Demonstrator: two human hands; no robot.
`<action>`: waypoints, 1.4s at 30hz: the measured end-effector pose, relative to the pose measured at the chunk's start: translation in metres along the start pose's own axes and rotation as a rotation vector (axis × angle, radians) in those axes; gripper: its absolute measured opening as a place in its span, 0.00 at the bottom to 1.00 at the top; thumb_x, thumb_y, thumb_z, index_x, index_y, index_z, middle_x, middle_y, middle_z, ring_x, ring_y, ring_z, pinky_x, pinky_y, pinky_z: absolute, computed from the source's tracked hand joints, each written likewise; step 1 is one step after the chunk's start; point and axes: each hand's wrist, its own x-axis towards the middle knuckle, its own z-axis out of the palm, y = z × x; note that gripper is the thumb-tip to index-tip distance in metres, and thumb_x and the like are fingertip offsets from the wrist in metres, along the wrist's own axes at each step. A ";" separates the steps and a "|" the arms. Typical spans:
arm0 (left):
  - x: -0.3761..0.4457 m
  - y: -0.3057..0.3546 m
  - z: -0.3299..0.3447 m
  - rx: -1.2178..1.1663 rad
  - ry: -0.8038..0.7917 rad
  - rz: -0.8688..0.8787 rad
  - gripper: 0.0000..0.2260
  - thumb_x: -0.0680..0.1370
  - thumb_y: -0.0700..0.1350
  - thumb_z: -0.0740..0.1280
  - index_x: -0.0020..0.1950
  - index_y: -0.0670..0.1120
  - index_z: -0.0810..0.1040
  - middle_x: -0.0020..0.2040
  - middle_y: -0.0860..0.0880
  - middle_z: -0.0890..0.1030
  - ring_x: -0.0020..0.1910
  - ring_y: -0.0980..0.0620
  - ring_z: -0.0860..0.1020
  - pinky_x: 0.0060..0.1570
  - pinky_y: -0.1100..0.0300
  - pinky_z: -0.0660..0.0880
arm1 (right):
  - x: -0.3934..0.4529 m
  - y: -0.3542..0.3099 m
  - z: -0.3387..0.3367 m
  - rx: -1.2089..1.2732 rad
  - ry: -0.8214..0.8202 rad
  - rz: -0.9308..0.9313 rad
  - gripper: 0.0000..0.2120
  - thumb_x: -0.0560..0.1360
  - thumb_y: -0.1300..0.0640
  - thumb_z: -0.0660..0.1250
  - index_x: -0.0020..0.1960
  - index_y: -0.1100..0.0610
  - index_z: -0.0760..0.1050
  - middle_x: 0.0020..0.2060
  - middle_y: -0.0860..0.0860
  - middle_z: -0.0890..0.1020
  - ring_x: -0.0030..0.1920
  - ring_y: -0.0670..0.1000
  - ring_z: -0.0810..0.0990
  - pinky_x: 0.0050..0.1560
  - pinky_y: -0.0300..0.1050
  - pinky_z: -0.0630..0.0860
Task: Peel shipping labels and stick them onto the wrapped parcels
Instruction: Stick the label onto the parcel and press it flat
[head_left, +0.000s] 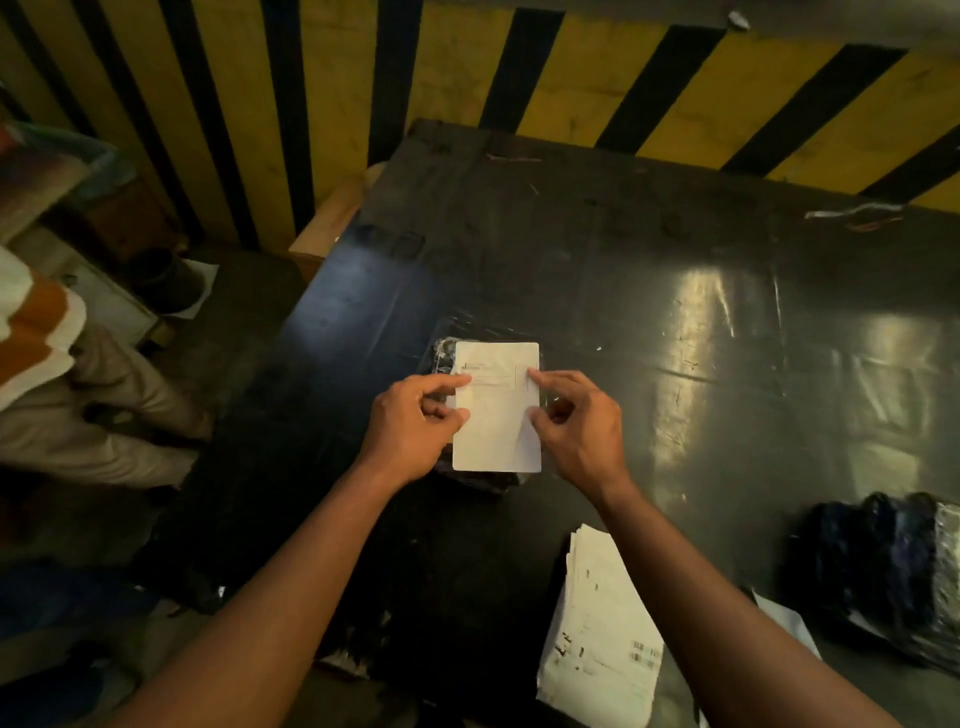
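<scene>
pinching label (497, 410) edges, left hand (413, 423) and right hand (576, 423) over dark parcel (480, 480); square it, then smooth from centre outward.

label (497, 415) on parcel (480, 480), paper stack (597, 623) nearer, right

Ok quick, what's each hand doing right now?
Left hand: pinches the left edge of the white label.
Right hand: pinches the label's right edge.
</scene>
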 end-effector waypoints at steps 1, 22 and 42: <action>0.008 -0.003 -0.001 0.011 0.009 0.003 0.21 0.77 0.39 0.75 0.68 0.53 0.81 0.65 0.51 0.80 0.50 0.58 0.82 0.49 0.60 0.84 | 0.006 0.000 0.003 -0.006 -0.010 0.004 0.21 0.76 0.61 0.76 0.69 0.55 0.80 0.61 0.46 0.81 0.42 0.41 0.80 0.46 0.28 0.79; 0.050 -0.032 0.005 0.112 0.001 0.018 0.21 0.77 0.39 0.76 0.68 0.50 0.80 0.65 0.52 0.77 0.46 0.60 0.81 0.43 0.73 0.78 | 0.042 0.007 0.036 -0.197 -0.057 0.058 0.23 0.75 0.62 0.74 0.70 0.56 0.79 0.60 0.47 0.81 0.36 0.42 0.79 0.41 0.26 0.74; 0.040 -0.042 0.004 0.540 -0.007 0.271 0.20 0.79 0.48 0.73 0.71 0.52 0.78 0.69 0.51 0.70 0.67 0.52 0.69 0.65 0.57 0.74 | 0.032 0.011 0.023 -0.627 -0.123 -0.061 0.22 0.77 0.46 0.70 0.70 0.48 0.77 0.64 0.53 0.71 0.64 0.57 0.72 0.60 0.56 0.75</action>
